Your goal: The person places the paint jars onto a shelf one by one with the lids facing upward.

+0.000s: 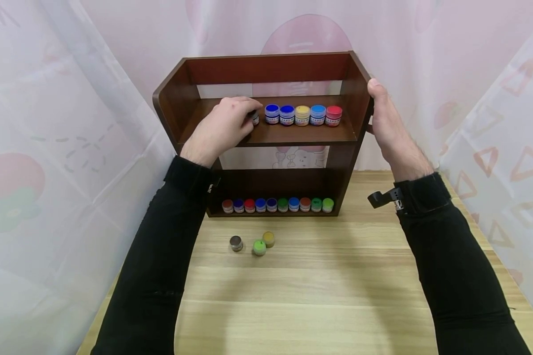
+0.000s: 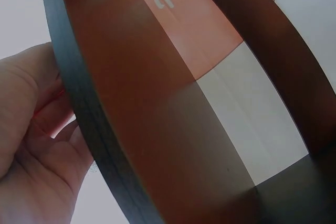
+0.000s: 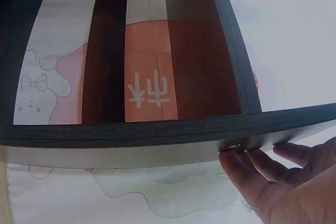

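Note:
My left hand (image 1: 225,124) reaches over the front edge of the upper shelf of a dark brown wooden rack (image 1: 271,69). Its thumb and fingers pinch a small paint jar (image 1: 255,119), mostly covered by the hand. To its right stands a row of jars: two dark blue, a yellow jar (image 1: 302,115), a light blue jar and a red jar (image 1: 333,116). In the left wrist view, shelf wood hides the fingertips. My right hand (image 1: 388,118) rests against the rack's right side, its fingers (image 3: 247,179) touching the outer face in the right wrist view.
A row of coloured jars (image 1: 283,205) lines the bottom shelf. On the wooden table (image 1: 320,286), in front of the rack, stand a grey-lidded jar (image 1: 236,243), a green jar (image 1: 259,247) and a yellow jar (image 1: 268,239). Patterned curtains (image 1: 484,88) surround the table.

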A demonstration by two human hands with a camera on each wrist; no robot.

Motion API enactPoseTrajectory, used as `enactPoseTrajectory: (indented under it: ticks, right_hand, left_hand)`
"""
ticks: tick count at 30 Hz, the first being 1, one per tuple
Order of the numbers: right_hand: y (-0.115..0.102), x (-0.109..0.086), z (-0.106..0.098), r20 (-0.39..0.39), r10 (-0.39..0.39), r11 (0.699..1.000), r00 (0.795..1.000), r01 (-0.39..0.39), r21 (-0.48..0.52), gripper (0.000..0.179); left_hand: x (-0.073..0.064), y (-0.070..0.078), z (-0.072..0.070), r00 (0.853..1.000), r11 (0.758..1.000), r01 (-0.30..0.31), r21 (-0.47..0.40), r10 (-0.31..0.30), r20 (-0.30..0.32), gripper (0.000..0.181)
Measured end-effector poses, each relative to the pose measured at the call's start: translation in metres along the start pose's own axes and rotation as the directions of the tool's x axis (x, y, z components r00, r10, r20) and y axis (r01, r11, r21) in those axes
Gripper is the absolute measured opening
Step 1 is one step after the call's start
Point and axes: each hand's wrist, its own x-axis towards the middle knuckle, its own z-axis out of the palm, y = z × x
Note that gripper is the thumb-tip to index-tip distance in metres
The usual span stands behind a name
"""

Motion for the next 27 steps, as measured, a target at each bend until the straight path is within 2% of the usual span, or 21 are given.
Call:
enactPoseTrajectory:
  ticks: [5,11,13,22,27]
  right_hand:
    - [0.0,0.0,0.0,-0.003,0.001,1.0,1.0,-0.001,-0.008,0.065]
    - [0.0,0.0,-0.001,-0.001,-0.002,1.0,1.0,0.002,-0.003,0.064]
    - [0.0,0.0,-0.001,0.001,-0.004,1.0,1.0,0.004,0.002,0.064]
    - [0.002,0.001,-0.001,0.006,-0.008,1.0,1.0,0.008,-0.003,0.065]
    - [0.002,0.001,0.0,0.006,-0.01,1.0,1.0,0.01,-0.007,0.065]
  left_hand:
    - [0.001,0.001,0.001,1.0,1.0,0.025,0.015,-0.025,-0.002,0.037]
    - [0.001,0.007,0.0,0.992,0.992,0.129,0.013,-0.129,0.002,0.04]
    - [0.002,0.008,0.001,0.989,0.989,0.148,0.007,-0.148,0.01,0.04]
    - [0.008,0.012,0.004,0.994,0.994,0.109,0.009,-0.109,0.004,0.037]
    - [0.0,0.014,0.003,0.993,0.994,0.111,0.012,-0.11,-0.031,0.04]
